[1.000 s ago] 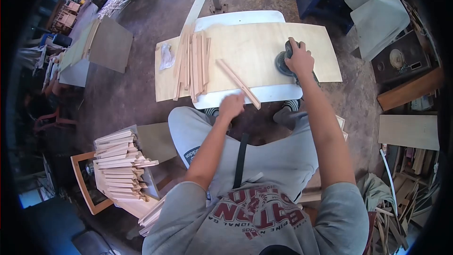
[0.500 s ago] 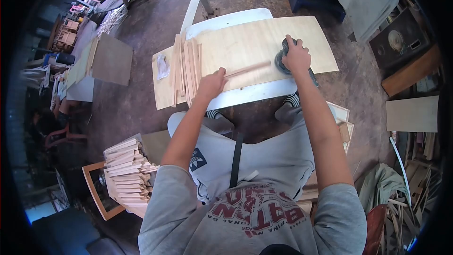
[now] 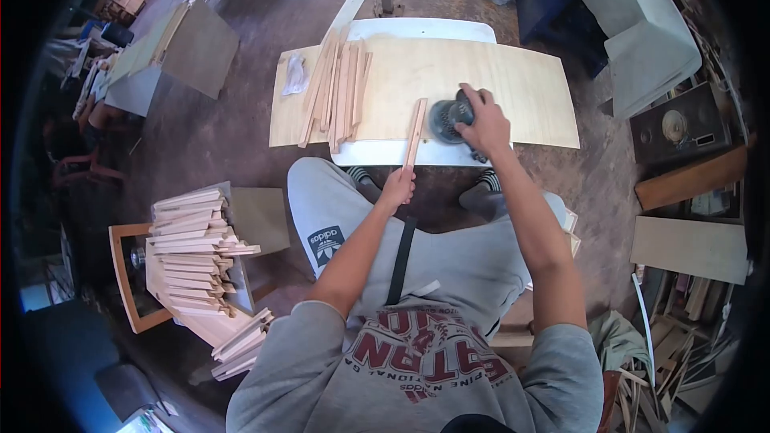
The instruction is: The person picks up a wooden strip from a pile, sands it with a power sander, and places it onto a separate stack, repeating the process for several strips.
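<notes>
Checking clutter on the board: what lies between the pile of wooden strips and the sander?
In the head view, one wooden strip, held at its near end by the left hand; otherwise bare board.

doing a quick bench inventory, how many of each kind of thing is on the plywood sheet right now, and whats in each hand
single wood strip, near end held by the left hand: 1
sander, under the right hand: 1
clear plastic bag: 1
loose pile of wood strips: 1 pile, strips too overlapped to count
total on the plywood sheet: 4
</notes>
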The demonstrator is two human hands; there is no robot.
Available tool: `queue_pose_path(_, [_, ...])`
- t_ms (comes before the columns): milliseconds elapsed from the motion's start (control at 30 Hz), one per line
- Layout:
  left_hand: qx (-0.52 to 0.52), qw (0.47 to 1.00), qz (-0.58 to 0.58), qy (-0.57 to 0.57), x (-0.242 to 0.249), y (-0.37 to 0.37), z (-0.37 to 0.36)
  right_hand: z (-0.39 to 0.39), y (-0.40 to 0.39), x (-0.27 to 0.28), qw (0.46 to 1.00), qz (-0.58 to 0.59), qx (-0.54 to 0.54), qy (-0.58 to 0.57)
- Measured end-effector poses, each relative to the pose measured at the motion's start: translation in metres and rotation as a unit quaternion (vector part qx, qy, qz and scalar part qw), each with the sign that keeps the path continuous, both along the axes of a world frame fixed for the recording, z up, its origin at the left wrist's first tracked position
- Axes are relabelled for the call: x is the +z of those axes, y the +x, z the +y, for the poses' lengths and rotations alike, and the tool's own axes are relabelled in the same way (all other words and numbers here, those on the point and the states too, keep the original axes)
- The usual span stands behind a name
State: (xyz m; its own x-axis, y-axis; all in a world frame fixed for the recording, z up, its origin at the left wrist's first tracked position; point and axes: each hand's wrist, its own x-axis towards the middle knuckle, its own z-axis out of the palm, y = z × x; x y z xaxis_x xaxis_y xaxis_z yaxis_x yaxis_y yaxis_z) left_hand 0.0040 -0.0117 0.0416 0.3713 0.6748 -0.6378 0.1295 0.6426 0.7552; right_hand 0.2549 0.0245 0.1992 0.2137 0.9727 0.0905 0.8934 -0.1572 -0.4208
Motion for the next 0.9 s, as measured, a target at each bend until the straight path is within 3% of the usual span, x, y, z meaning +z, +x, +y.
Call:
queue_pose_path(133, [0.011,0.998,-0.037,-0.041,-0.006,0.001,0.004,-0.002,-0.056,0.006,0.991,-0.07,0.108,-0.038])
queue_pose_path(533, [0.005,0.992,-0.103,-0.077,-0.006,-0.003,0.001,0.057,-0.079,0.014,0.986,-0.135,0.097,-0.03])
queue_pose_path(767, [0.013,0.987,-0.128,-0.098,-0.009,-0.001,0.004,0.035,-0.084,0.017,0.981,-0.137,0.129,-0.039])
queue_pose_path(900, [0.009,0.987,-0.128,-0.101,-0.005,0.001,0.002,0.056,-0.072,0.015,0.986,-0.141,0.078,-0.046])
